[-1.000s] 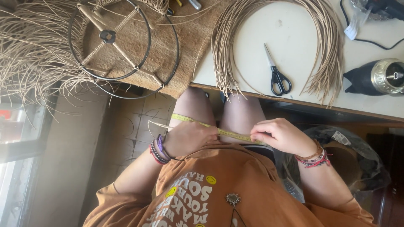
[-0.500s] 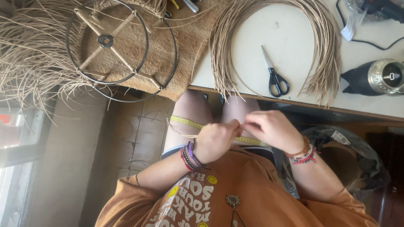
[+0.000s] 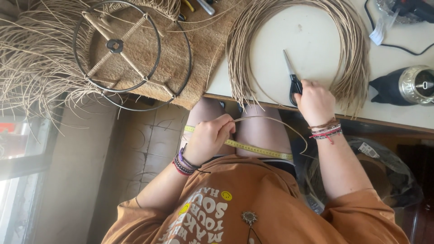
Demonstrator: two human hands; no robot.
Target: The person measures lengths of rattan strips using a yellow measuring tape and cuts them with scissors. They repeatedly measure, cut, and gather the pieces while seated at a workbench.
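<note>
On the white table's near edge, I see my right hand closed over the black scissors' handles. Over my lap, my left hand pinches a thin reed strand against the yellow tape measure. Coiled reeds ring the scissors.

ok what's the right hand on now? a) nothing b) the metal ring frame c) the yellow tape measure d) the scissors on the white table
d: the right hand rests on the black handles of the scissors on the white table, while the left hand pinches a cane strand over the lap.
</note>
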